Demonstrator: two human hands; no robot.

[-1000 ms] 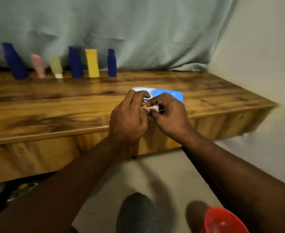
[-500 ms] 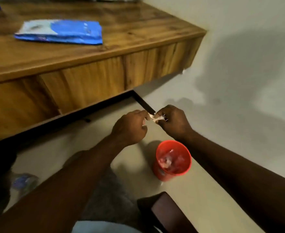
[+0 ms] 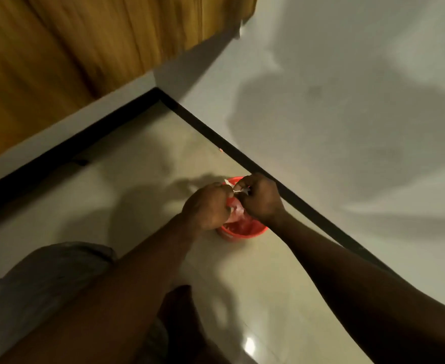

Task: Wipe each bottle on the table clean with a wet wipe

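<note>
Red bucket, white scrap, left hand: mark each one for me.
red bucket [image 3: 245, 232], head view, on its front outer wall below the rim.
white scrap [image 3: 239, 191], head view, on its exposed middle.
left hand [image 3: 207, 206], head view, on the back of the hand.

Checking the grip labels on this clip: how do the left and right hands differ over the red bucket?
The left hand covers the bucket's left side; the right hand sits over its far rim, nearer the baseboard. The left hand's fingertips are hidden; the right hand's pinch shows, with the white scrap sticking out beside it. Both are curled, pinch that scrap and hang above the bucket.
</note>
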